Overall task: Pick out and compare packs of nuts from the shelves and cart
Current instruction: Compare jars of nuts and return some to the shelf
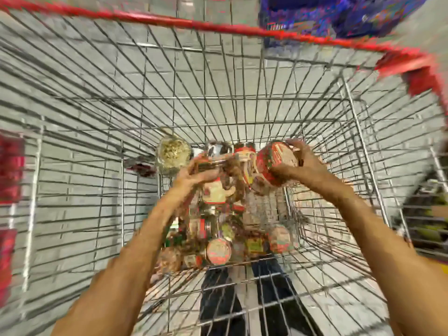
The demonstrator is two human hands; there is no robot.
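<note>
I look down into a wire shopping cart (pixel 242 98) with a red rim. Several jars and packs of nuts (pixel 219 248) lie heaped on its floor. My right hand (pixel 299 166) grips a round jar with a red label (pixel 275 163), held tilted above the heap. My left hand (pixel 196 173) grips another pack with a red and cream label (pixel 218 163), just left of that jar. A clear jar of pale nuts (pixel 172 154) sits behind my left hand. The picture is blurred by motion.
Grey tiled floor shows through the cart wires. Red goods (pixel 9 166) stand at the left edge and blue packs (pixel 339 15) at the top right. A second cart or basket (pixel 426 214) is at the right. My dark trousers (pixel 218 299) show below the cart.
</note>
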